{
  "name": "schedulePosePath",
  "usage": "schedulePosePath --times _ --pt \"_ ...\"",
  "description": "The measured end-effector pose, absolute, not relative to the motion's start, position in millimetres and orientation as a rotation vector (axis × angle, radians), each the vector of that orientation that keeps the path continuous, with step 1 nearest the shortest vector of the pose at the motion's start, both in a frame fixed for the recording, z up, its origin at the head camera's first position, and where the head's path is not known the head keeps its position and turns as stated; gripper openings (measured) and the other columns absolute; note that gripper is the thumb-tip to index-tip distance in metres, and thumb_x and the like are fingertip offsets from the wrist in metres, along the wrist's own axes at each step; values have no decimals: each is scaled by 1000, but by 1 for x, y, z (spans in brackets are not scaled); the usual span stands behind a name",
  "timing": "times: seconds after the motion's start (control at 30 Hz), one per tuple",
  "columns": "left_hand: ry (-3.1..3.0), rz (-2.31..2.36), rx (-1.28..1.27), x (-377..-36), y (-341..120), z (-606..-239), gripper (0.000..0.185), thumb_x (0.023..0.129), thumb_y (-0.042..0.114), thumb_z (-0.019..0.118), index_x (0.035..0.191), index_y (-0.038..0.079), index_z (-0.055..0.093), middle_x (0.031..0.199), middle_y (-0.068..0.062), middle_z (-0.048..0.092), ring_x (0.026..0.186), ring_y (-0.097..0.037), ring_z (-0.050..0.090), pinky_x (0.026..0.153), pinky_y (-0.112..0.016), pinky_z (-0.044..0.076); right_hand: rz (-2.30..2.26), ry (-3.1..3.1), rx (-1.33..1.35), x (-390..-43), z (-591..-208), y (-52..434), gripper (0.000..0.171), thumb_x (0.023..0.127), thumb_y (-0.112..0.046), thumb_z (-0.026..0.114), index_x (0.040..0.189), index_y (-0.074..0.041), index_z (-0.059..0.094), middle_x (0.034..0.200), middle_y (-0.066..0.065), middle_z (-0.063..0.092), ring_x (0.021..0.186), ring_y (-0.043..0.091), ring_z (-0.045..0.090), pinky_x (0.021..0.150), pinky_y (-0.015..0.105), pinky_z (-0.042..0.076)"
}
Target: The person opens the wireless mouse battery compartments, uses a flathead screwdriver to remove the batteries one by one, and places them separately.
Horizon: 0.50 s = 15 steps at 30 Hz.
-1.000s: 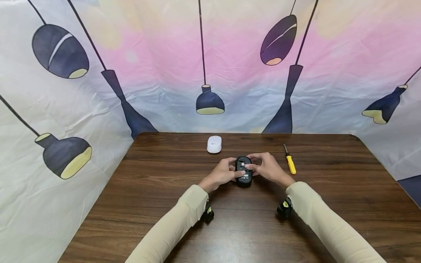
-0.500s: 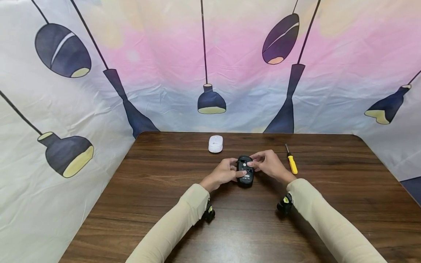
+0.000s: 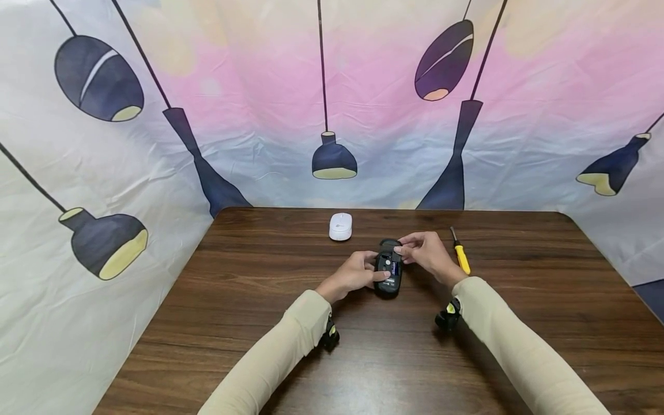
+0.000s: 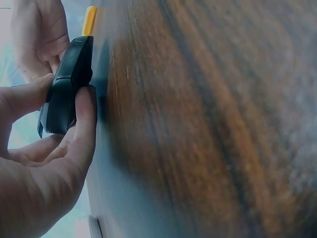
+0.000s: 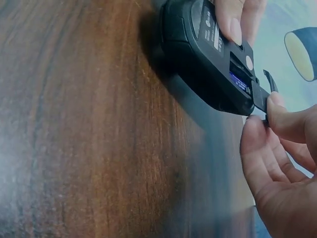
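A black computer mouse (image 3: 388, 278) lies belly-up on the wooden table (image 3: 259, 323) near its middle. My left hand (image 3: 369, 272) grips its left side, thumb on the underside; the left wrist view shows the left hand (image 4: 67, 106) with thumb and fingers curled round the black mouse (image 4: 74, 59). My right hand (image 3: 402, 252) pinches the black battery cover (image 3: 390, 245), raised off the far end. In the right wrist view the battery cover (image 5: 261, 94) stands up from the black mouse (image 5: 198, 64), and a blue-labelled battery (image 5: 238, 80) shows in the open bay.
A white mouse (image 3: 340, 226) sits toward the table's back edge. A yellow-handled screwdriver (image 3: 459, 257) lies just right of my right hand. A printed cloth backdrop (image 3: 332, 104) surrounds the table on three sides.
The right hand has pulled the battery cover up and away from the far end of the black mouse, exposing the bay. The left hand keeps its grip.
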<state>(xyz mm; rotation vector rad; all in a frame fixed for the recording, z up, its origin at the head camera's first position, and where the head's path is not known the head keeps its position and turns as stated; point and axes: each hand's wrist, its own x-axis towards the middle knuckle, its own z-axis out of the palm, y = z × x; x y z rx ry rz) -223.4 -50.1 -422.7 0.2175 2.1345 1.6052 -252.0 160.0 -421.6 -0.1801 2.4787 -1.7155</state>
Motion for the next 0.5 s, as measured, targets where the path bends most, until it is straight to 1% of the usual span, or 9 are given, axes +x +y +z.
schedulePosePath --times 0.27,0.37,0.5 --pt "2152 1579 217 -222 -52 -421 65 95 13 72 151 -1 41 103 -13 69 82 -22 70 79 -37 63 -1858 2375 -73 -257 -421 163 34 97 -8 70 124 10 64 102 16 70 76 13 70 81 36 64" --pt "2172 1573 212 -221 -54 -420 63 95 12 72 149 -3 44 104 -13 69 83 -22 69 78 -36 63 -1854 2395 -49 -259 -422 166 33 96 -7 71 124 10 64 101 16 70 75 13 71 79 35 64" --pt "2183 1571 208 -222 -57 -420 54 95 12 72 141 -9 50 105 -14 72 87 -20 70 79 -35 63 -1800 2440 -44 -260 -424 169 31 96 -6 71 120 11 65 99 17 71 72 14 70 74 33 65"
